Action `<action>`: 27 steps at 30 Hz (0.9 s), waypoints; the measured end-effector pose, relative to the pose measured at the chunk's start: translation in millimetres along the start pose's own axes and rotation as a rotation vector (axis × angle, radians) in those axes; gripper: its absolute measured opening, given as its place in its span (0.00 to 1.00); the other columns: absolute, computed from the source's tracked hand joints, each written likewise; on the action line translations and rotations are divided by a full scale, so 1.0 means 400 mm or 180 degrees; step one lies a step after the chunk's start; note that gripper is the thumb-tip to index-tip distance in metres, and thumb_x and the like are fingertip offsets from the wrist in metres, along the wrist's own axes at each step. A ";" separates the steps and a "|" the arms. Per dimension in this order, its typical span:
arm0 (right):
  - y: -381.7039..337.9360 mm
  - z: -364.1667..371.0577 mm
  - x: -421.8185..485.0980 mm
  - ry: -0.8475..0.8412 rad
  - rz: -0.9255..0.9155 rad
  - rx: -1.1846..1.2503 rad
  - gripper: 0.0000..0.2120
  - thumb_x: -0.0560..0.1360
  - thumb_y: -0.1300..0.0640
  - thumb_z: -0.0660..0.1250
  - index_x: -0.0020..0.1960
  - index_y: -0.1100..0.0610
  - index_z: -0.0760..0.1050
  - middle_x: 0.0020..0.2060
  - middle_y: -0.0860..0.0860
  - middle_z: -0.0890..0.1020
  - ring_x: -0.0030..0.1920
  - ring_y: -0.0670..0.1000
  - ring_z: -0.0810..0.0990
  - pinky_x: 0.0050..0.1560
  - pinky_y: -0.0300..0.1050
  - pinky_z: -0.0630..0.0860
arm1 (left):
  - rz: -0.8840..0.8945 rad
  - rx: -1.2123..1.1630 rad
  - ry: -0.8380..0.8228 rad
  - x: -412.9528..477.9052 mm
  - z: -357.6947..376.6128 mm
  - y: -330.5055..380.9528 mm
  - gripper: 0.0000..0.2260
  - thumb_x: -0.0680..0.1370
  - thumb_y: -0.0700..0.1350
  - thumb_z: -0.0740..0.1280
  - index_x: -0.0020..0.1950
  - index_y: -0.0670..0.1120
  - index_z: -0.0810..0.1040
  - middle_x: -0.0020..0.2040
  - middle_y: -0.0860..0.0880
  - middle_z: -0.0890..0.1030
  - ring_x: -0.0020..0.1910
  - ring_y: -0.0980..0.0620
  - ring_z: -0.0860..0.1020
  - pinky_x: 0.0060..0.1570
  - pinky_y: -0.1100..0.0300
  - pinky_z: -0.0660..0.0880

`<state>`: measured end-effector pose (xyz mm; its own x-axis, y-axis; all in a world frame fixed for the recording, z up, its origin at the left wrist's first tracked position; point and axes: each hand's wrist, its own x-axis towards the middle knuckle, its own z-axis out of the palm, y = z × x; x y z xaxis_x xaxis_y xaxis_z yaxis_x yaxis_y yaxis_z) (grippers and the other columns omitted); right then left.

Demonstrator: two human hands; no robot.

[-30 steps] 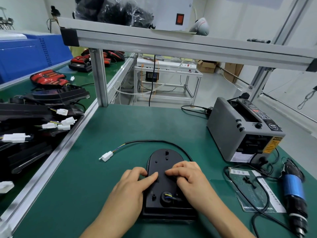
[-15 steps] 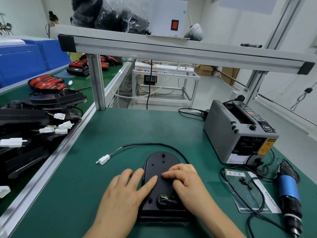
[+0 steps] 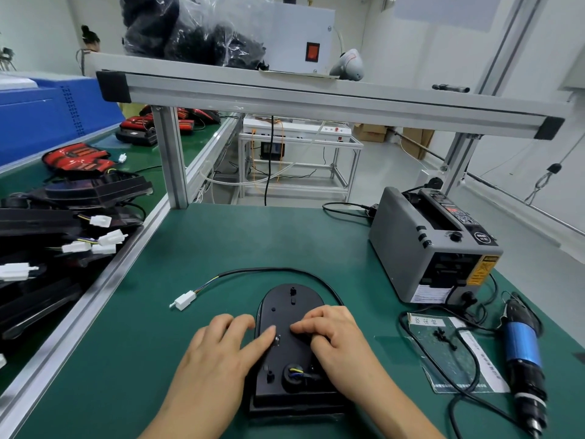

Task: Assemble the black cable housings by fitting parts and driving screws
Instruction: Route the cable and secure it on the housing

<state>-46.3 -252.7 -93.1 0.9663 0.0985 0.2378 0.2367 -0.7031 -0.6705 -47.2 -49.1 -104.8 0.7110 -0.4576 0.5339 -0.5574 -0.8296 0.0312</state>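
The black housing (image 3: 294,354) lies flat on the green mat (image 3: 221,242) in the lower middle of the frame, rounded end pointing away from the person, and it sits between the two hands. The left hand (image 3: 218,353) rests on the mat against the housing's left edge, fingers loosely spread and holding nothing, with the thumb stretched across onto the black surface. The right hand (image 3: 338,340) covers the housing's right side, its fingers bent and their tips on the surface; whether they pinch anything small cannot be told. A small shiny screw (image 3: 277,339) sits just beside the left thumb tip. A black cable (image 3: 269,270) arcs from the housing's right side toward the upper left and ends in a white plug (image 3: 185,301) on the mat. An electric screwdriver (image 3: 522,346) lies well apart at the lower right.

Compared with a second ago, the left thumb and the right fingertips have drawn slightly apart, uncovering the screw. The housing stays where it was.
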 end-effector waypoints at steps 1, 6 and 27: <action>0.001 0.000 0.000 0.0008 0.0000 -0.0011 0.19 0.74 0.67 0.60 0.52 0.49 0.83 0.46 0.35 0.74 0.57 0.33 0.64 0.57 0.23 0.58 | -0.0036 -0.0069 0.0039 0.006 -0.003 0.000 0.26 0.59 0.32 0.68 0.53 0.53 0.84 0.46 0.49 0.81 0.47 0.49 0.68 0.34 0.55 0.77; 0.001 0.001 0.000 0.0006 -0.0033 -0.0060 0.18 0.74 0.67 0.60 0.52 0.50 0.83 0.47 0.35 0.74 0.57 0.35 0.65 0.57 0.23 0.58 | -0.0009 -0.0053 0.0050 0.014 -0.001 0.019 0.27 0.62 0.35 0.59 0.55 0.52 0.83 0.50 0.50 0.81 0.49 0.48 0.68 0.37 0.54 0.78; -0.004 0.000 -0.002 0.0044 -0.0026 -0.0009 0.19 0.73 0.69 0.60 0.52 0.51 0.83 0.47 0.36 0.74 0.57 0.36 0.65 0.57 0.23 0.58 | -0.0348 -0.0261 -0.0326 -0.018 0.004 0.015 0.42 0.48 0.29 0.75 0.59 0.55 0.81 0.57 0.52 0.80 0.54 0.52 0.68 0.40 0.55 0.78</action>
<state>-47.4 -251.7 -92.4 0.9629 0.0945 0.2529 0.2442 -0.7044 -0.6665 -55.0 -51.5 -110.0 0.8070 -0.3997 0.4347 -0.5045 -0.8493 0.1555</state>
